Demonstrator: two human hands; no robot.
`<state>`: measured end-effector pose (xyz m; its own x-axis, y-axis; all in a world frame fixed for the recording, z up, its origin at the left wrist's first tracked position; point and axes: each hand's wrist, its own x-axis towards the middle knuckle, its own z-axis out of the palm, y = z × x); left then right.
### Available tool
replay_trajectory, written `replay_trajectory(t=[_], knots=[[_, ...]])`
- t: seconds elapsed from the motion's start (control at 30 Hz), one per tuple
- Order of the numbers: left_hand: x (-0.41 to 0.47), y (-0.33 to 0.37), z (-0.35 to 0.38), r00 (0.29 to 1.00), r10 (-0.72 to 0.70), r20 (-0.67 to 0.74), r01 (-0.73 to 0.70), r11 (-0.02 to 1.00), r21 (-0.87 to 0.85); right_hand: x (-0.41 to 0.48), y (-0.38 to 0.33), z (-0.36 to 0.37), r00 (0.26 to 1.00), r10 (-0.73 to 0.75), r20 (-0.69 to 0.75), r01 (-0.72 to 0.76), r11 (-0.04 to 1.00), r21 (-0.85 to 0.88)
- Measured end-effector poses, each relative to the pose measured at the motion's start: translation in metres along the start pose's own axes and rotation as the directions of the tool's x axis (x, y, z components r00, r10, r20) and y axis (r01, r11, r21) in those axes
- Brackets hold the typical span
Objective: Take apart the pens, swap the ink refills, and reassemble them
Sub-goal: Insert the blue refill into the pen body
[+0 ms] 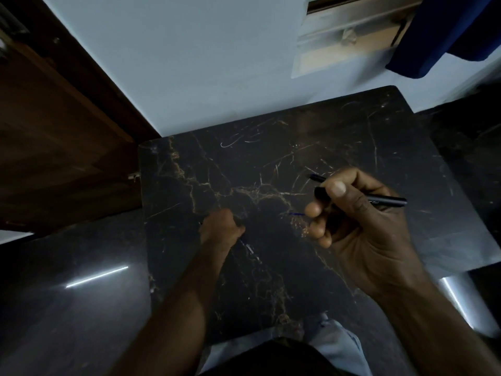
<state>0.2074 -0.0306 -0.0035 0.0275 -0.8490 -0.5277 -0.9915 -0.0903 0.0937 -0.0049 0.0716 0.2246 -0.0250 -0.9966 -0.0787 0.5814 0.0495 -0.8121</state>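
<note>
My right hand (355, 213) is raised above the black marble table (352, 137) at the right and grips a black pen (385, 200) that runs across the fingers, its thin tip pointing up-left. A second short dark pen part (321, 195) sticks out beside the thumb. A thin blue ink refill (296, 213) pokes out left of the same hand's fingers. My left hand (221, 226) rests on the table as a fist, closed on a dark pen piece whose light-banded end (249, 248) lies on the tabletop just below the fist.
The table stands against a pale wall (189, 63). A brown wooden door (54, 131) is at the left, a blue cloth (444, 33) hangs at the upper right, and a glossy dark floor (67, 294) surrounds the table. My knees show at the near edge.
</note>
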Motion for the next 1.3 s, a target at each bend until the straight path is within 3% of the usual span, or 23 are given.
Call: replay_trajectory(t=[0.37, 0.57, 0.7, 0.77, 0.8, 0.83, 0.9, 0.97, 1.0, 1.1, 1.3], knots=[[-0.003, 0.011, 0.014, 1.0, 0.007, -0.012, -0.007, 0.999, 0.032, -0.016, -0.009, -0.025, 0.997, 0.03, -0.066, -0.029, 0.999, 0.013], [-0.001, 0.023, 0.02, 0.999, -0.026, -0.023, 0.027, 1.0, 0.016, -0.015, -0.016, -0.03, 0.999, 0.023, -0.032, -0.023, 0.999, 0.023], [-0.005, 0.026, 0.023, 0.999, -0.035, -0.012, 0.034, 0.996, -0.078, -0.017, -0.018, -0.037, 0.999, 0.02, -0.029, -0.02, 1.0, 0.001], [-0.01, 0.029, 0.016, 0.999, -0.036, -0.009, 0.033, 0.97, -0.24, -0.019, -0.019, -0.04, 0.999, 0.03, -0.038, -0.031, 0.999, -0.012], [-0.015, 0.033, 0.008, 1.0, -0.026, -0.011, 0.019, 0.912, -0.411, -0.02, -0.019, -0.042, 0.998, 0.031, -0.054, -0.033, 0.999, -0.028], [-0.024, 0.039, -0.004, 1.0, -0.021, -0.008, 0.012, 0.784, -0.621, -0.021, -0.018, -0.043, 0.997, 0.028, -0.073, -0.031, 0.998, -0.048], [-0.052, 0.05, -0.038, 0.998, 0.024, -0.061, -0.066, 0.38, -0.923, -0.022, -0.017, -0.046, 0.993, 0.017, -0.12, -0.025, 0.997, -0.067], [-0.087, 0.058, -0.077, 0.982, 0.092, -0.164, -0.167, 0.019, -0.986, -0.023, -0.016, -0.048, 0.988, 0.024, -0.155, -0.029, 0.999, -0.033], [-0.105, 0.06, -0.094, 0.969, 0.124, -0.215, -0.203, -0.101, -0.974, -0.022, -0.016, -0.049, 0.986, 0.034, -0.164, -0.034, 0.999, 0.002], [-0.145, 0.062, -0.133, 0.924, 0.204, -0.323, -0.272, -0.243, -0.931, -0.017, -0.018, -0.045, 0.985, 0.044, -0.165, -0.031, 0.997, 0.077], [-0.175, 0.057, -0.156, 0.901, 0.196, -0.387, -0.332, -0.263, -0.906, -0.003, -0.025, -0.03, 0.994, -0.044, -0.101, 0.05, 0.997, 0.063]])
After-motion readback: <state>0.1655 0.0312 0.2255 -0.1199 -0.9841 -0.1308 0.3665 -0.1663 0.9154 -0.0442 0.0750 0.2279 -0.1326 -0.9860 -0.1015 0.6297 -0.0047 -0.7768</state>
